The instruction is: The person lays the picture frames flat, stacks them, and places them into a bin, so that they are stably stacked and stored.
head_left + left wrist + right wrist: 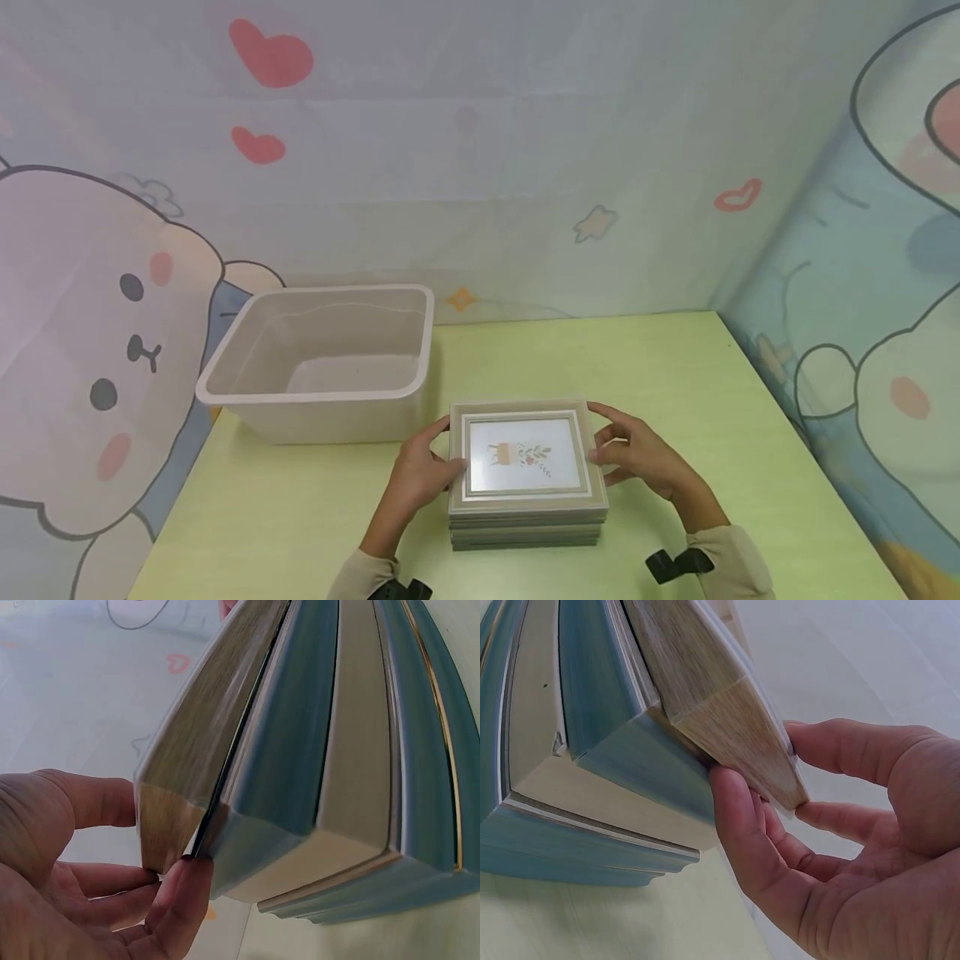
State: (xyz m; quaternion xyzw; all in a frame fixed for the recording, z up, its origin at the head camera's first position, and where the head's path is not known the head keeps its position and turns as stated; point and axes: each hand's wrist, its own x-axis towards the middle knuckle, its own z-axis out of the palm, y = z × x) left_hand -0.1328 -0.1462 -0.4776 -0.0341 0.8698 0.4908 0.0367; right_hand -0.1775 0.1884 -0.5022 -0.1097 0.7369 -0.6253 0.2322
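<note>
A stack of several picture frames stands on the table. The top picture frame (525,505) has a pale wood-look border and a print of a plant in a pot. My left hand (422,471) pinches its left side, thumb on the upper face and fingertips at the seam beneath. On the opposite side my right hand (647,458) pinches the same frame in a similar way. Below it, the wrist views show blue picture frames (289,757) and a cream picture frame (592,784). A thin dark gap shows under the top frame in the left wrist view.
A beige plastic bin (322,408) stands behind and left of the stack, with nothing seen inside. The light green table (750,467) meets a printed cloth backdrop (525,167) at the rear and sides.
</note>
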